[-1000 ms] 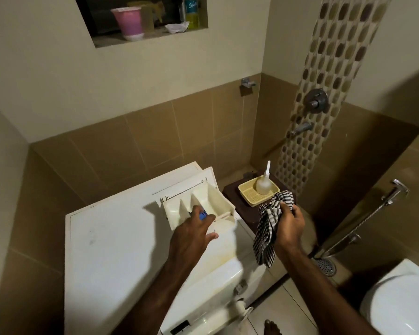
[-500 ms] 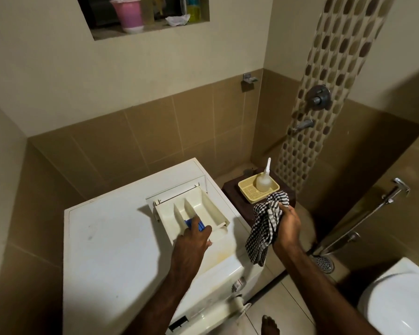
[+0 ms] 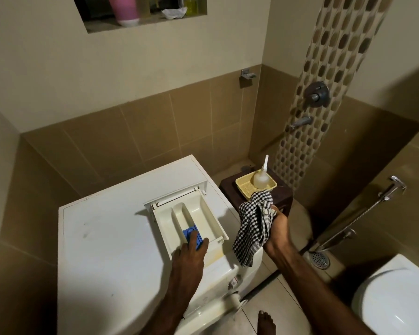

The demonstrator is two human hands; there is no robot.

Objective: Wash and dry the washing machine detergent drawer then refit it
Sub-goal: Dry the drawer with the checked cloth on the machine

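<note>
drawer: the white detergent drawer (image 3: 191, 222) lies flat on top of the washing machine (image 3: 102, 247), near its front right corner
left hand (image 3: 188, 258): fingers curled over the drawer's front end, right on the blue insert (image 3: 191, 234)
right hand (image 3: 277, 232): gripping a bunched checkered cloth (image 3: 253, 228), held off the machine's right side
hard to see: drawer's front edge hidden under the left hand
basket: yellow basket (image 3: 246, 188) on a dark stool (image 3: 229, 187) holds a nozzle bottle (image 3: 261, 178)

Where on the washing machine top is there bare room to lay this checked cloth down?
The washing machine top is bare left of the detergent drawer, out to its left edge. A bare strip also runs behind the drawer. The right side is crowded: the drawer fills it, with the left hand on it and the right hand gripping the cloth.
</note>
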